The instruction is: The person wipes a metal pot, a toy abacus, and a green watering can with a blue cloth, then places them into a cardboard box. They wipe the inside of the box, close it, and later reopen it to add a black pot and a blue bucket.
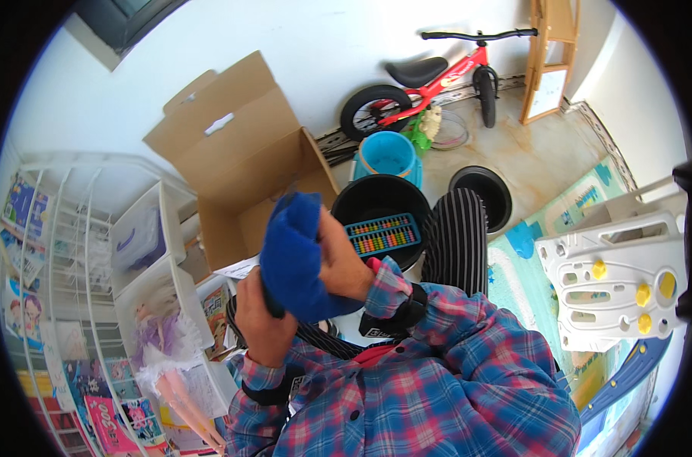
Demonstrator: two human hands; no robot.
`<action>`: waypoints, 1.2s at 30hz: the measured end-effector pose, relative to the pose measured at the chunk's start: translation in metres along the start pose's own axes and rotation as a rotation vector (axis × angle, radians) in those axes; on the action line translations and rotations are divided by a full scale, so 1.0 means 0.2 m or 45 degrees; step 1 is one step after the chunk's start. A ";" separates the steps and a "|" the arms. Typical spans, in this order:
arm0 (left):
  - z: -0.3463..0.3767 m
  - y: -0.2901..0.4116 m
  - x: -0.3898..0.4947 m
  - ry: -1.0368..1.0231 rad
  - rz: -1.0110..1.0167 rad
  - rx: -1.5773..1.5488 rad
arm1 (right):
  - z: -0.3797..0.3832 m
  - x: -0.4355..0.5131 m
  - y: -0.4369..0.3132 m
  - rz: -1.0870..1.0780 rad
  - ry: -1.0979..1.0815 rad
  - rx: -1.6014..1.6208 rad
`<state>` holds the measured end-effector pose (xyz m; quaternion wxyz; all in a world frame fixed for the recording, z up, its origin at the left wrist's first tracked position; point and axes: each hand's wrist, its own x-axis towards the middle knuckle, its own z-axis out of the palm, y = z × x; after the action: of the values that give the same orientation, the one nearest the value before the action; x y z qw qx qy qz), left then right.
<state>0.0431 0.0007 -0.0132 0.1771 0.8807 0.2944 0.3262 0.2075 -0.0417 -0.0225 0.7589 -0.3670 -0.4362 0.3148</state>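
Observation:
My right hand (343, 263) grips a blue cloth (291, 257), its fingers partly hidden in the folds. Below and left of it, my left hand (263, 323) is closed around a dark object (271, 294), mostly covered by the cloth and my fingers; I cannot tell what it is. Just beyond my right hand, a blue-framed abacus (383, 234) with coloured beads lies in a black tub (340, 200). An open cardboard box (231, 228) stands beyond the cloth, its flaps raised.
A blue bucket (387, 153) stands behind the tub, with a black bucket (503, 200) to the right. A red balance bike (437, 85) leans near the wall. A white wire rack (89, 274) and bins with a doll (163, 337) line the left; white plastic panels (609, 285) stand right.

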 end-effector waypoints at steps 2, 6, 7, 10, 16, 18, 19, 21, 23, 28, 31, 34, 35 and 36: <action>0.00 0.00 0.01 0.001 0.112 0.191 | 0.01 -0.01 0.02 0.024 0.111 0.022; 0.00 0.00 0.00 -0.095 0.130 0.099 | -0.04 -0.01 0.05 0.029 0.160 -0.008; 0.00 0.01 -0.01 -0.107 0.097 0.066 | -0.07 -0.01 0.06 0.013 0.144 -0.059; 0.00 0.02 -0.04 -0.169 0.000 -0.101 | -0.14 -0.01 0.08 -0.287 0.057 -0.708; -0.01 0.02 -0.08 -0.495 -0.669 -1.209 | -0.21 -0.08 0.22 -0.423 0.040 -1.163; 0.00 0.01 -0.10 -0.535 -0.772 -1.589 | -0.22 -0.12 0.31 -0.327 -0.014 -0.996; 0.01 0.00 -0.12 -0.571 -0.800 -1.818 | -0.22 -0.14 0.36 -0.252 -0.037 -0.863; 0.04 0.00 -0.15 -0.388 -0.870 -1.690 | -0.24 -0.18 0.48 -0.065 -0.074 -0.556; 0.07 0.01 -0.17 -0.223 -0.992 -1.666 | -0.25 -0.21 0.58 0.141 -0.092 -0.240; 0.14 0.01 -0.15 -0.099 -1.024 -1.489 | -0.27 -0.26 0.60 0.404 -0.087 0.184; 0.14 0.00 -0.07 -0.388 -0.923 -1.613 | -0.31 -0.30 0.43 0.335 0.036 -0.334; 0.17 -0.03 0.03 -0.573 -0.960 -1.525 | -0.46 -0.35 0.22 0.331 0.173 -0.657; 0.21 -0.04 0.06 -0.603 -0.985 -1.394 | -0.53 -0.37 0.16 0.354 0.231 -0.769; 0.25 -0.06 0.09 -0.637 -0.991 -1.318 | -0.60 -0.41 0.10 0.388 0.300 -0.891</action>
<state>0.0832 0.0160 -0.0474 0.7409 0.5621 0.3457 0.1247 0.2773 -0.1299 -0.1163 0.5775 -0.6974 -0.3677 0.2119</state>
